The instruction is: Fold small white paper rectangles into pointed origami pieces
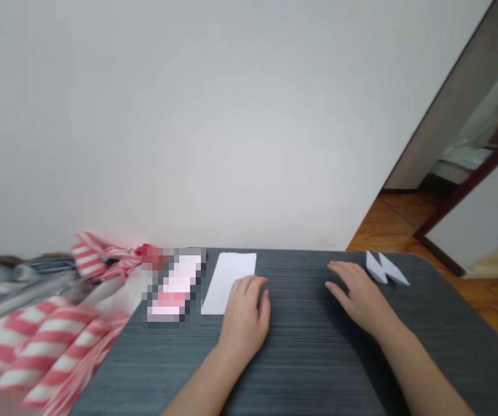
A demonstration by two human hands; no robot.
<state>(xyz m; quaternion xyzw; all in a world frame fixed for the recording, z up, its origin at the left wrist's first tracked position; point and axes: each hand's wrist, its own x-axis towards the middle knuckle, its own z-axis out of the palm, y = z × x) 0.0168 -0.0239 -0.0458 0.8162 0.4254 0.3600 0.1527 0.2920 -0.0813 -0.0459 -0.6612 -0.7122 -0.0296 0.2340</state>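
My left hand (245, 315) rests at the near right edge of a flat white sheet or stack of paper (227, 280), partly covering it. Its fingers bend loosely and the thumb stands apart, with nothing seen in them. To the right, my right hand (361, 297) is open, thumb spread from the fingers, and holds nothing. Just beyond it, a folded piece of white paper (385, 268) with two pointed flaps stands on the dark table (292, 358). Between the two hands lies bare tabletop.
A flat pixelated pink and white object (177, 286) lies left of the paper. Red-and-white striped fabric (45, 341) is heaped beyond the table's left edge. A pale wall (249, 127) rises behind the table. At the right are a wooden floor (387, 222) and a doorway.
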